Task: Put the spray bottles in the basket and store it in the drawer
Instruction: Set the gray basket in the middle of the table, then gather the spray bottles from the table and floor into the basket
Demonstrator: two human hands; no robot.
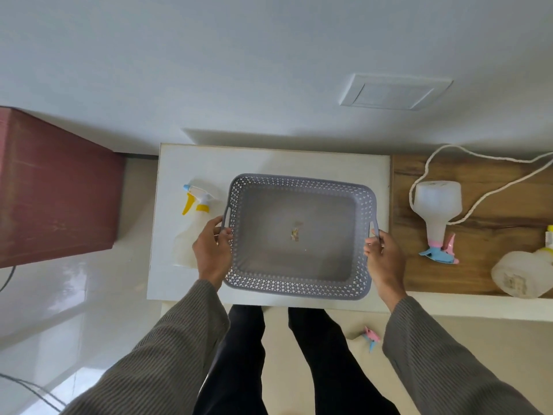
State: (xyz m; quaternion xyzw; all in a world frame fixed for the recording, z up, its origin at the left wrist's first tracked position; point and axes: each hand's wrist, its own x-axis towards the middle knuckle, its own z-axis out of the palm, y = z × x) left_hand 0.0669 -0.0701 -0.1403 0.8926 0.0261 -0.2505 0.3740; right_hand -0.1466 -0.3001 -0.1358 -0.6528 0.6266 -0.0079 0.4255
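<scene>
- On the white cabinet top (185,163), centred in front of the person, sits the grey lattice-walled basket (299,290); nothing lies in it but a small brownish smudge or scrap on its floor.
- The left hand (211,248) has its fingers curled round the basket's left handle slot, thumb on the outer side.
- The right hand (384,256) grips the right handle in the same way, fingers closed over the rim.
- Both grey ribbed sleeves (167,348) reach in from the bottom edge, with dark trouser legs between them.
- Just left of the basket, a clear spray bottle with a white, yellow and blue trigger head (196,199) lies on the same white top, its lower body partly hidden behind the left hand.
- To the right, on the wooden surface (478,274), a clear bottle with a pink and blue trigger head (437,205) lies with its nozzle toward the person.
- A white cord (431,163) loops beside that bottle.
- At the far right edge lies a third clear bottle with a yellow neck (517,277), partly cut off.
- On the floor below the counter edge rests a loose pink and blue spray head (371,338).
- A dark red box (57,187) stands well off to the left.
</scene>
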